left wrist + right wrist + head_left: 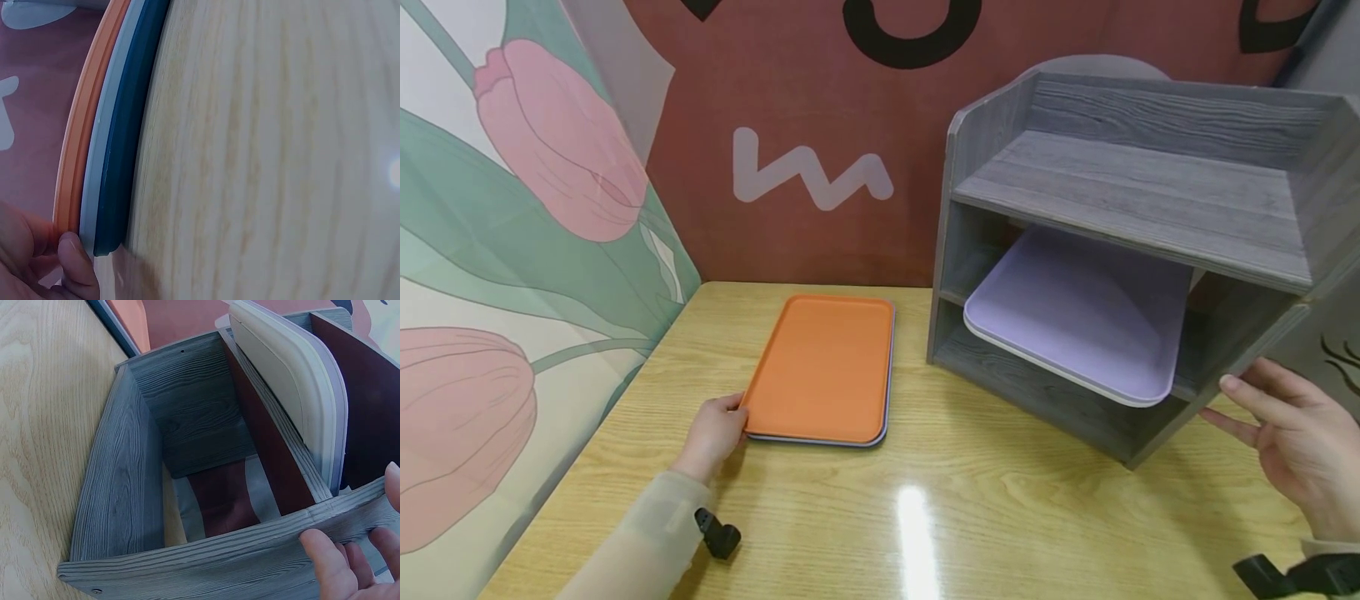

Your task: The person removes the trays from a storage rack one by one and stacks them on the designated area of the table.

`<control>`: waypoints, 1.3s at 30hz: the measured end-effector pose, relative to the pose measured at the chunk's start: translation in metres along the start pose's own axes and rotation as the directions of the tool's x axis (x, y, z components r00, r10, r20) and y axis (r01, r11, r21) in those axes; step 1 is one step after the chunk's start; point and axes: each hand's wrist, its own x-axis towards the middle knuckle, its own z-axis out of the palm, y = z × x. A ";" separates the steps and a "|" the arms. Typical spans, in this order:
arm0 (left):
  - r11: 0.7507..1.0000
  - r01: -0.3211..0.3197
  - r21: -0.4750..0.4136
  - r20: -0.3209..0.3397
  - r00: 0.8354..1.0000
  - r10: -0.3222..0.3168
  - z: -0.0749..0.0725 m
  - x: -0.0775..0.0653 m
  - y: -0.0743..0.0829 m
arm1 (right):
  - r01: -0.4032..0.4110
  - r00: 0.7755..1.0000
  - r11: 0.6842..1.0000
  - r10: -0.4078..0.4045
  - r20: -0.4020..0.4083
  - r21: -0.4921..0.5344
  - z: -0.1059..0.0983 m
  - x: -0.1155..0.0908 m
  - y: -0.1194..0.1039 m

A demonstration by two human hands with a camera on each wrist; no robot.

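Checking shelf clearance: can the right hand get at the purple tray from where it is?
Probably yes. The right hand rests on the shelf's side panel, and the purple tray juts from the open front with nothing before it.

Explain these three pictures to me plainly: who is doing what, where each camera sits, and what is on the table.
No machine here: a person works bare-handed, with one camera on the head and one on each wrist. The head view shows a wooden table. The left hand takes the corner of an orange tray in its grip; the left wrist view shows more trays stacked beneath it. The right hand rests its fingers on the side wall of a grey shelf unit; a lilac tray sits on its middle shelf.
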 end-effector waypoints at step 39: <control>0.991 -0.050 -0.121 -0.007 0.999 0.049 -0.003 -0.005 0.030 | 0.014 1.000 0.999 -0.013 0.010 -0.050 -0.003 0.000 0.003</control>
